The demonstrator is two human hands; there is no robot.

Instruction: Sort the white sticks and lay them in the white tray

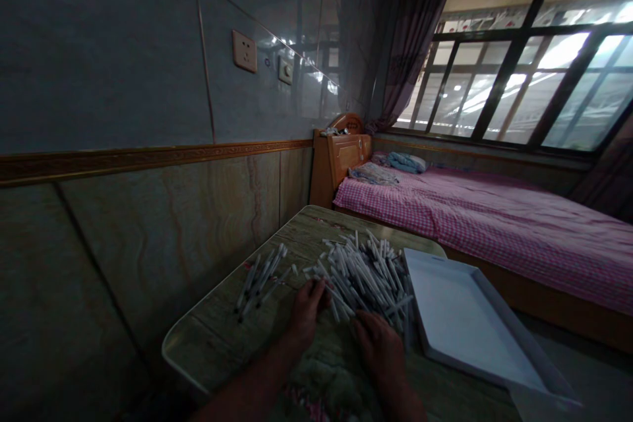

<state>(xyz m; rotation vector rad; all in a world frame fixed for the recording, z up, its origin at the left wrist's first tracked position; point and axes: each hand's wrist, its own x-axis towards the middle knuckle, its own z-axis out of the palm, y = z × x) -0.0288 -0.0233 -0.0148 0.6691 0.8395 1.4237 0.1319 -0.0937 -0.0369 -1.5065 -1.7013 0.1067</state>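
A big heap of thin white sticks point(363, 270) lies on a marbled table point(217, 336). A smaller bunch of the same sticks point(261, 280) rests to its left. My left hand point(307, 310) sits at the heap's near left edge, fingers curled down onto the sticks. My right hand point(378, 343) is at the heap's near edge, fingers bent among the sticks. What either hand grips is hidden by the fingers and the dim light.
A shallow white tray point(467, 323) lies on the table right of the heap. A bed with a pink checked cover point(494, 224) stands beyond, under a barred window point(519, 86). A tiled wall with a socket point(244, 51) runs along the left.
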